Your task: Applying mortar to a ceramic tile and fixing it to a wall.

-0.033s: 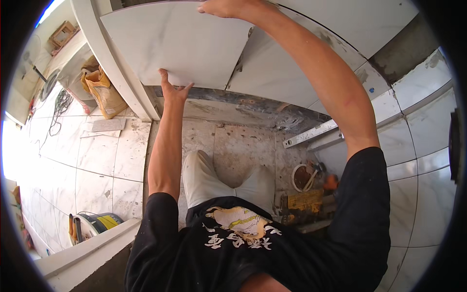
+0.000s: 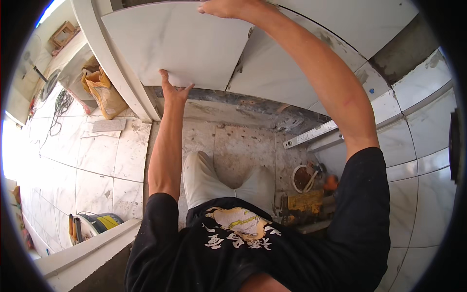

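A large white marbled tile [image 2: 170, 41] stands against the wall in front of me, between a pale door frame and a neighbouring wall tile [image 2: 282, 63]. At its lower edge my left hand [image 2: 175, 90] holds it with the digits apart; some fingers are hidden. My right hand [image 2: 226, 8] reaches over to its upper edge and is closed there, fingertips partly out of sight at the picture's top. A dark gap runs between the two tiles, and a dark strip [image 2: 233, 99] lies beneath them.
A metal straightedge [image 2: 311, 134] leans at the right, above a round container [image 2: 303, 177] and a worn yellow tool or box [image 2: 304, 207]. The door frame [image 2: 114, 63] stands left. Beyond it are an orange-brown bag [image 2: 104, 90], tile offcuts [image 2: 108, 125], a cable [image 2: 61, 107] and a bucket [image 2: 99, 224].
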`<state>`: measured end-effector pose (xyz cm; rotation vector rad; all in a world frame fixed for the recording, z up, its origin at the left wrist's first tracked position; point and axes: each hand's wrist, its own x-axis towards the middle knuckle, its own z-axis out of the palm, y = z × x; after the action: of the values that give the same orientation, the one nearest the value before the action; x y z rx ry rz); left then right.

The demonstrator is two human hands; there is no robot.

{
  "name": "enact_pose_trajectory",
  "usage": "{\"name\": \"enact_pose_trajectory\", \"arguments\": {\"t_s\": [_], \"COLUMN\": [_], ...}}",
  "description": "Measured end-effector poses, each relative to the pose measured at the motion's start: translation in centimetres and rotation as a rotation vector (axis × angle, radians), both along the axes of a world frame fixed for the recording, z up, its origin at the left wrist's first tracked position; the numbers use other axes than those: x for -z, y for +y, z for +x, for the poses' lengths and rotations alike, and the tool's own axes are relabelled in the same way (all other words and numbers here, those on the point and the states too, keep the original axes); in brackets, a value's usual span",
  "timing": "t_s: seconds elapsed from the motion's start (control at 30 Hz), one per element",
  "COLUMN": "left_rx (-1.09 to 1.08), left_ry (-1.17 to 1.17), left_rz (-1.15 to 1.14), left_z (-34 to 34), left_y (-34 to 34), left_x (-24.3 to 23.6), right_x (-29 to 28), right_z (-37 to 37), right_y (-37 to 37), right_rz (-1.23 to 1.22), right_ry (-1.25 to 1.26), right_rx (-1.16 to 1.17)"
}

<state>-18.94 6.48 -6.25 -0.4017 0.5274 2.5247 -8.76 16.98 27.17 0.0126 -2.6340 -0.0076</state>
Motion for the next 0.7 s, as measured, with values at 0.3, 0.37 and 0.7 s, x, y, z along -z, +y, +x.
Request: {"name": "enact_pose_trajectory", "arguments": {"t_s": [0.3, 0.37, 0.7], "left_rx": [-0.023, 0.01, 0.051], "left_ry": [-0.007, 0.043, -0.053], "left_rz": [-0.093, -0.064, -0.05], "left_z": [1.0, 0.6, -0.3], "left_y": [1.9, 1.5, 1.7], "left_x": [-1.0, -0.7, -1.5], "right_x": [0.1, 0.3, -0.8], "right_z": [0.4, 1.7, -1.2], "right_y": [0.8, 0.7, 1.3], "right_rz": [-0.032, -0.04, -0.006], "right_ry": [-0.033, 0.052, -0.113], "right_rx": [0.036, -0.05, 0.086]}}
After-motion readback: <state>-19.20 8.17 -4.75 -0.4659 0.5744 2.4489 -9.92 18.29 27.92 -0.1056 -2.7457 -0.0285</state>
